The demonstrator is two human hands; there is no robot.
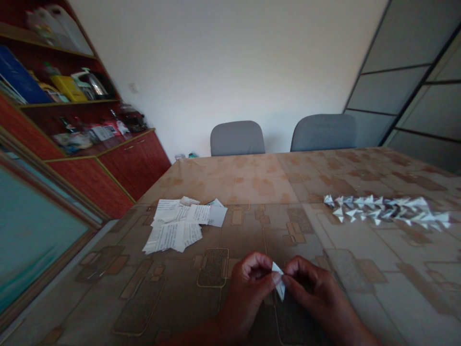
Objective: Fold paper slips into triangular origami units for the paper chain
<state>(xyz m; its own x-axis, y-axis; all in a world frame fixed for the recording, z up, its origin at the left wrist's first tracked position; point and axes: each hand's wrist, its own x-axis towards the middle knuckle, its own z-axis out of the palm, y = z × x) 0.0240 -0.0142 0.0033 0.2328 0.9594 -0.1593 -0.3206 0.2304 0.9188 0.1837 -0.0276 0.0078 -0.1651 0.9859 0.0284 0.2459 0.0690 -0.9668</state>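
Near the table's front edge, my left hand [252,283] pinches a small folded paper piece [280,290] between thumb and forefinger. My right hand [311,283] closes on the same piece from the right, thumb and finger at its edge. The folded paper is white, narrow and pointed at both ends; my fingertips hide part of its middle. To the left lies a loose pile of printed paper slips [176,223]. Rows of small pointed folded paper pieces [385,210] stand on the right side of the table.
A patterned cloth covers the table [248,178]. Two grey chairs [237,138] stand behind its far edge, against a white wall. On the left is a reddish wooden cabinet [133,166] with bottles, a kettle and folders. Grey panelled doors [396,86] rise at the right.
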